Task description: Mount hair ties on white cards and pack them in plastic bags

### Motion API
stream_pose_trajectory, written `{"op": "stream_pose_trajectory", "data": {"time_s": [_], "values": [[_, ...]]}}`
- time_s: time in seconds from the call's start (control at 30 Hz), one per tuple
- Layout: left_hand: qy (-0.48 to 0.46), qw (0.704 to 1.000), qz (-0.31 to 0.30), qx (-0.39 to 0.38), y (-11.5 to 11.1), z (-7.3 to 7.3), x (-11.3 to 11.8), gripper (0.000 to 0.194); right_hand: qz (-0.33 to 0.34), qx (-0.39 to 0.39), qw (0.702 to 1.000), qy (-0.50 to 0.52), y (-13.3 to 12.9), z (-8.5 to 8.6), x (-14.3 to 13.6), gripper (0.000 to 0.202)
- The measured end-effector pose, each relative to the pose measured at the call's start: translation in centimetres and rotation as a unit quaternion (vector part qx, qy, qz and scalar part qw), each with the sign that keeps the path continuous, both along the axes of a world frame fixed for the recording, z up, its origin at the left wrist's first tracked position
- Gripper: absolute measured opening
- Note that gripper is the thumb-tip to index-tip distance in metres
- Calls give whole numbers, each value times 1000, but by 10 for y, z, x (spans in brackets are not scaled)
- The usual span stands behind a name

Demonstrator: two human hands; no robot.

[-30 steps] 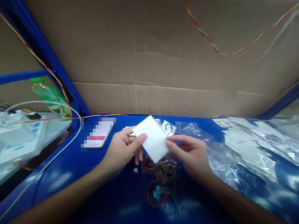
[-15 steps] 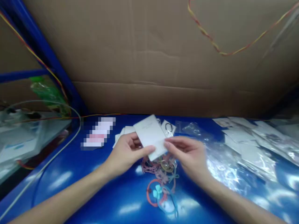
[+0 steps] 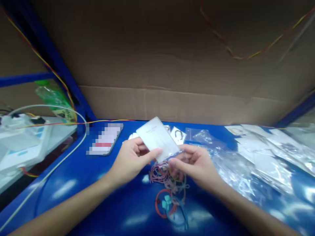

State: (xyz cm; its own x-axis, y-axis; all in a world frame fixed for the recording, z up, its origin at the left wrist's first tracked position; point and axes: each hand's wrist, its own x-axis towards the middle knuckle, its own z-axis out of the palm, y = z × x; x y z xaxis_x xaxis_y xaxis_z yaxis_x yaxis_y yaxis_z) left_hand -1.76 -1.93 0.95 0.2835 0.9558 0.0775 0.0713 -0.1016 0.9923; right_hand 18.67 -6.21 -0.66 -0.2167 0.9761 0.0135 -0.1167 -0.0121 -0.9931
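Note:
A white card (image 3: 157,134) in a clear plastic bag is held up at a slant above the table. My left hand (image 3: 134,159) grips its lower left side, thumb on the front and fingers behind. At the lower right corner my right hand (image 3: 197,164) pinches the bag's loose clear edge (image 3: 175,153). Below the hands lie pink and yellowish cords (image 3: 159,173) in a tangle. Nearer to me are a red ring-shaped cord (image 3: 157,206), a blue cord (image 3: 183,219) and a turquoise clover-like piece (image 3: 166,203). Behind the card, a small white card with a dark loop (image 3: 179,135) lies partly hidden.
Clear plastic bags (image 3: 228,164) spread over the blue table (image 3: 98,203) on the right, beside several bagged white cards (image 3: 270,157). A phone (image 3: 108,139), partly pixelated, lies at the back left. A white cable (image 3: 59,157) loops along the left edge. Cardboard (image 3: 172,72) stands behind.
My right fingers have shifted down to the card's lower corner, where clear plastic edge now shows between them. The card has moved slightly up and left; my left hand keeps its grip.

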Motion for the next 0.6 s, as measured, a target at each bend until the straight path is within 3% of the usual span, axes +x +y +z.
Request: {"op": "stream_pose_trajectory", "data": {"time_s": [0.2, 0.47, 0.6], "values": [[15, 999, -28, 9, -2, 0, -2, 31, 0, 10, 1000, -12, 1, 2, 0, 31], [19, 996, -89, 3, 0, -2, -5, 22, -134, 55, 989, -6, 5, 2, 2, 22], [11, 997, -74, -7, 3, -4, -7, 44, -160, 69, 985, -18, 5, 3, 4, 21]]}}
